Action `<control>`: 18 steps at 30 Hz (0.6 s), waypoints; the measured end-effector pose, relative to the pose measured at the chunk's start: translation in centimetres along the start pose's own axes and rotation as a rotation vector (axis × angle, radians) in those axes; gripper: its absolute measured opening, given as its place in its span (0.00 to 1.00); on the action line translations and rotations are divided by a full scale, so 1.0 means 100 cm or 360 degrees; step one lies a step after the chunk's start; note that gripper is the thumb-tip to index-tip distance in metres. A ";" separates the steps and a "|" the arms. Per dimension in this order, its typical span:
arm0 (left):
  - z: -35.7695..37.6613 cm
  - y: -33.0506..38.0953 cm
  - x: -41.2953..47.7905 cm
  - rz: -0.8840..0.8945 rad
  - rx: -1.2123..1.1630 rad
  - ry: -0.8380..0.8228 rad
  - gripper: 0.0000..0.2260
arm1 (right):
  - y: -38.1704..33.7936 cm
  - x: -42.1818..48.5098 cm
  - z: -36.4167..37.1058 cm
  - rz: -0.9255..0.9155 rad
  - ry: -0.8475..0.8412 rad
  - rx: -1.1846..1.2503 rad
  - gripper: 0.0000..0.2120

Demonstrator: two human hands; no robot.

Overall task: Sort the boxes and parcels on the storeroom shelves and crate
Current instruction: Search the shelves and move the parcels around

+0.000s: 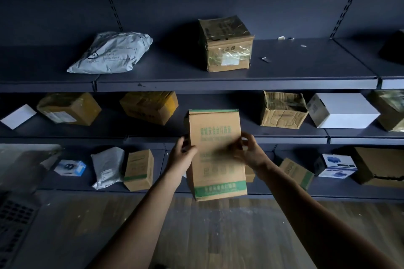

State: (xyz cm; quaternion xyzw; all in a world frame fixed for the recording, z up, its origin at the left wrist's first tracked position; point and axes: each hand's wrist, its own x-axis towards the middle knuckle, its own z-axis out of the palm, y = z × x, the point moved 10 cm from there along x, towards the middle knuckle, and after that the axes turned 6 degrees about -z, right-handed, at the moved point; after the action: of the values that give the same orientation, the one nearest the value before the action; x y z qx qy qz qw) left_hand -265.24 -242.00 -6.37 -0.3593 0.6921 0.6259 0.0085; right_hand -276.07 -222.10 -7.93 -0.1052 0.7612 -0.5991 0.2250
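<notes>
Held item: a tall cardboard box [215, 133], brown with green print and a green band near its base. It is upright, in the air in front of the shelving, and its top reaches about level with the middle shelf [284, 138].
Left hand: the left hand [182, 157] is clamped on the box's left long edge at about mid height, thumb on the front face.
Right hand: the right hand [253, 153] grips the opposite long edge at the same height, fingers curled round it. The hands are apart, with the box between them.
Likely weight: probably light, since fingertips at the sides alone carry it. The contents cannot be seen.
Likely feel: stiff corrugated card with flat, uncrushed faces and a matte skin that should not slip.
Best hold: the two long edges, as now. A palm under the base would be safer if it proves heavy.
Top shelf: a taped square box [227, 46] and a grey mailer bag [111, 52], well apart.
Middle shelf: a crushed open box [283, 109] just beside a white box [343, 110].
Bottom shelf: a smaller green-banded box [138, 170] that looks like a match.
Lower left: a dark slotted crate [15, 220], partly in view.
</notes>
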 end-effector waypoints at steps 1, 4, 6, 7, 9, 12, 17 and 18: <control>0.000 0.003 0.007 -0.0017 -0.0030 0.0003 0.30 | 0.001 0.005 0.001 -0.0010 -0.0002 -0.0017 0.25; 0.002 0.012 0.036 -0.0024 -0.0014 -0.0017 0.23 | 0.006 0.027 0.001 -0.0005 0.0054 -0.0100 0.19; 0.005 0.017 0.055 -0.0034 0.0025 -0.0046 0.24 | 0.009 0.039 -0.002 0.0052 0.0125 -0.0175 0.17; 0.007 0.020 0.067 -0.0031 0.0039 -0.0060 0.25 | 0.011 0.049 -0.001 0.0072 0.0144 -0.0178 0.16; 0.006 0.024 0.088 -0.0031 0.0023 -0.0078 0.26 | 0.010 0.065 0.004 0.0066 0.0155 -0.0172 0.13; 0.009 0.030 0.113 0.0002 0.0010 -0.0155 0.26 | -0.005 0.082 0.013 -0.0019 0.0129 -0.0158 0.13; 0.008 0.030 0.154 0.0003 0.0084 -0.0241 0.30 | -0.004 0.113 0.019 0.0004 0.0189 0.0127 0.31; 0.008 0.029 0.160 -0.0020 0.0065 -0.0262 0.30 | 0.001 0.116 0.020 0.0031 0.0212 0.0204 0.34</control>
State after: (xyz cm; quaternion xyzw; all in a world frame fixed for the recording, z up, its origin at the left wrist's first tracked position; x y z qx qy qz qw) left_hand -278.94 -249.22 -11.42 -0.3108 0.6994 0.6390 0.0766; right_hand -285.34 -228.80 -10.86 -0.0430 0.7356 -0.6499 0.1860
